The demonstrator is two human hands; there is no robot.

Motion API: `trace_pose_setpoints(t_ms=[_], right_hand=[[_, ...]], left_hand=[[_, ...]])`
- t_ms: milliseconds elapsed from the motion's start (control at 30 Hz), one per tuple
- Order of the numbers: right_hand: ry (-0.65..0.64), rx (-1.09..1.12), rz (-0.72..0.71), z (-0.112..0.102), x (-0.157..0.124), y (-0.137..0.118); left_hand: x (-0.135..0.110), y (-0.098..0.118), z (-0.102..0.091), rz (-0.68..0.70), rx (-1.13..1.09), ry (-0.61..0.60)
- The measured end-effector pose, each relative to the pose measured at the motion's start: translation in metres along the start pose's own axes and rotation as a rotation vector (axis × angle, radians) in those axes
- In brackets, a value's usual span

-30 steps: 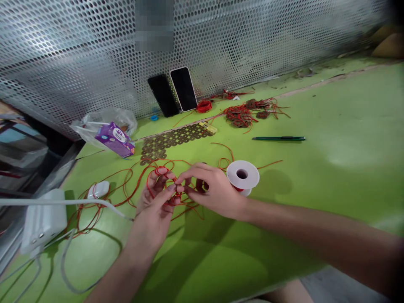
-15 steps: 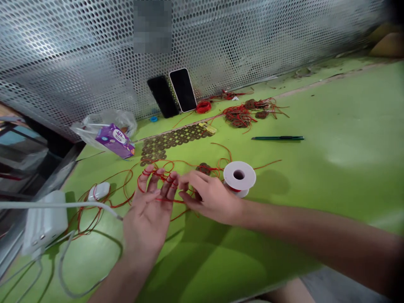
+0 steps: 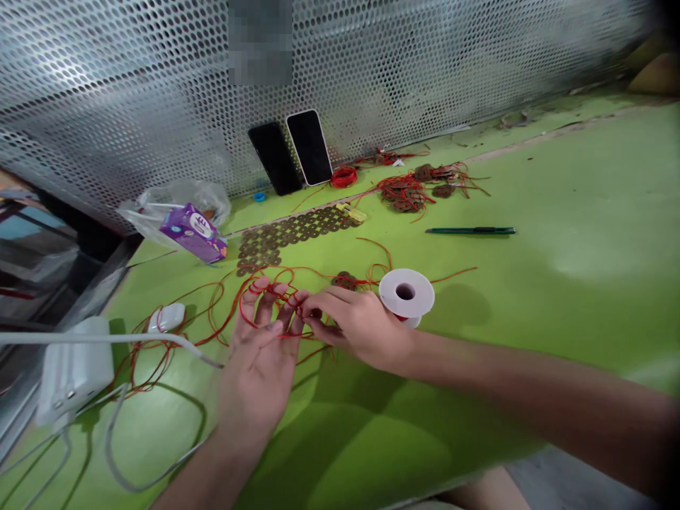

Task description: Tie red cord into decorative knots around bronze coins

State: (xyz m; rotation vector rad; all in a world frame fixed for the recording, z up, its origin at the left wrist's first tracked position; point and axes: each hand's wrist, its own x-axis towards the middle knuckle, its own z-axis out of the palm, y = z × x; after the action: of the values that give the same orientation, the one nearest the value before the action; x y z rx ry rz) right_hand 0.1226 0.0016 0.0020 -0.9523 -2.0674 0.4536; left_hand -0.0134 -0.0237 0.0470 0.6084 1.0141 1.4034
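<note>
My left hand (image 3: 263, 354) is palm up with its fingers raised, and red cord (image 3: 242, 312) is wound around several of them. The thumb lies across the cord strands at the finger bases. My right hand (image 3: 361, 322) pinches the cord beside the left fingertips; the exact pinch point is partly hidden. Just beyond the right hand stands a white spool (image 3: 390, 289) with red thread on it. A small bunch of brown coins (image 3: 344, 280) tied with red cord lies behind the hands.
Flat coins (image 3: 260, 248) lie in rows near a yellow cutter (image 3: 351, 212). Corded coins (image 3: 404, 193), a red coil (image 3: 343, 177) and a green pen-like tool (image 3: 472, 230) lie farther back. Two phones (image 3: 309, 147) lean on the mesh. A white cable (image 3: 132, 338) crosses at left by a power bank (image 3: 77, 368).
Both hands have shifted slightly right in the picture, and the right fingertips have closed in on the cord at the left fingertips. The cord stays looped around the left fingers.
</note>
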Motion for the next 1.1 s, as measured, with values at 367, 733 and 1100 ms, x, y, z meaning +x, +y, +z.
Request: trace_pose_setpoints(t_ms=[367, 733, 1100], right_hand=[[-0.027, 0.244, 0.228, -0.0018, -0.0011, -0.0035], [-0.081, 0.320, 0.288, -0.0030, 0.0010, 0.0022], [0.167, 0.148, 0.033, -0.0083, 0.0030, -0.0016]], left_hand=[[0.0049, -0.0016, 0.0010, 0.019, 0.103, -0.053], [0.0083, -0.0029, 0.0043, -0.008, 0.048, -0.029], [-0.0012, -0.0010, 0.0054, -0.048, -0.040, -0.137]])
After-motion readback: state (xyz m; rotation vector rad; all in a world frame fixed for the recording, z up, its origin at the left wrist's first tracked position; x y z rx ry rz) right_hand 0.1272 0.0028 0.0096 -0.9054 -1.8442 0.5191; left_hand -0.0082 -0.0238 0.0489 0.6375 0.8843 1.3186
